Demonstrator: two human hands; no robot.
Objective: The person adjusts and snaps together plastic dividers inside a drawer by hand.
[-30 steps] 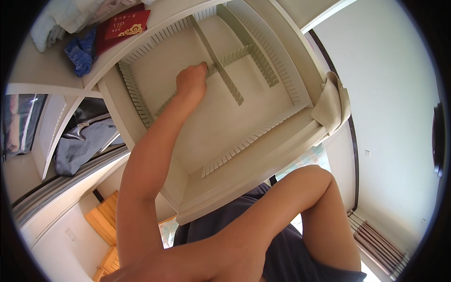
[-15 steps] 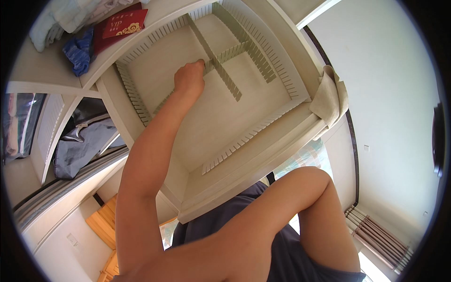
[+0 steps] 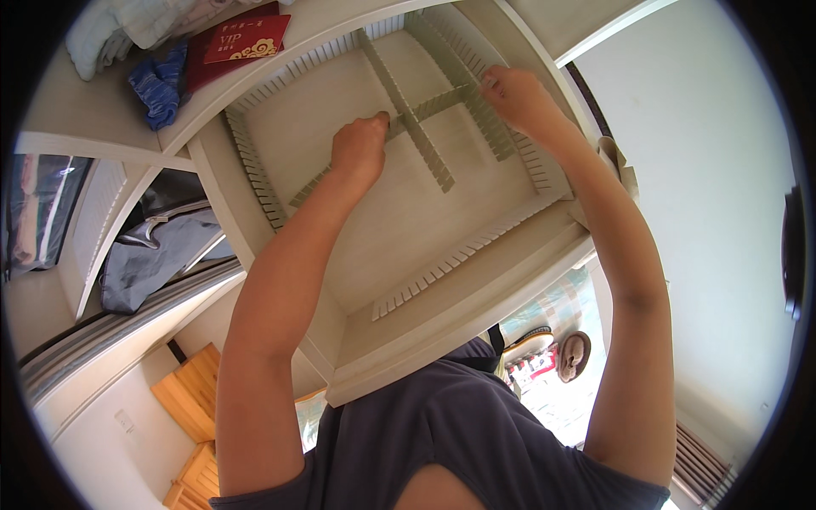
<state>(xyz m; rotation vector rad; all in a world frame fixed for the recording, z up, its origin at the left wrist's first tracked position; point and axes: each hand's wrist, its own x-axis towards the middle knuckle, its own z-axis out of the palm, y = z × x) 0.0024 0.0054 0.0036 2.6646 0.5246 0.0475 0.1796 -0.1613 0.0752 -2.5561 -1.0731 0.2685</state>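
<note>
Grey-green cross divider (image 3: 440,103) pinched in your left hand (image 3: 359,151), inside cream drawer (image 3: 450,312), crossing long divider (image 3: 428,155) in far half. Your right hand (image 3: 520,98), fingers curled, at right divider (image 3: 491,132); cannot tell if gripping.

Pale green slotted dividers (image 3: 427,151) stand on edge — crossing one another — inside the open off-white drawer (image 3: 374,229).
</note>
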